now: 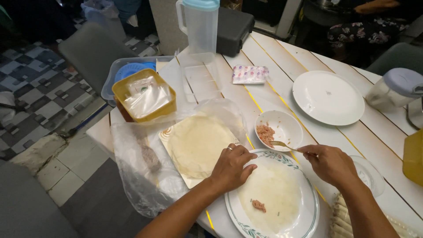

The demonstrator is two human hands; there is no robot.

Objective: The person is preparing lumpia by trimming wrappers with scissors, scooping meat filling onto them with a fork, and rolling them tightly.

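My left hand (231,166) rests on the edge of a thin pale wrapper (271,194) spread on a patterned plate (233,213), fingers curled, a ring on one finger. A small lump of pink filling (258,205) lies on the wrapper. My right hand (330,164) holds a fork (282,144) whose tines reach into a small white bowl (288,125) with pink minced filling (265,133). To the left, a stack of round wrappers (198,143) lies on a square plate inside an opened plastic bag (136,176).
An empty white plate (328,97) sits at the back right. A yellow tub (144,97), clear containers, a tall jug (200,26) and a grey case stand at the back. Rolled wrappers (346,218) lie at lower right. A person sits beyond the table.
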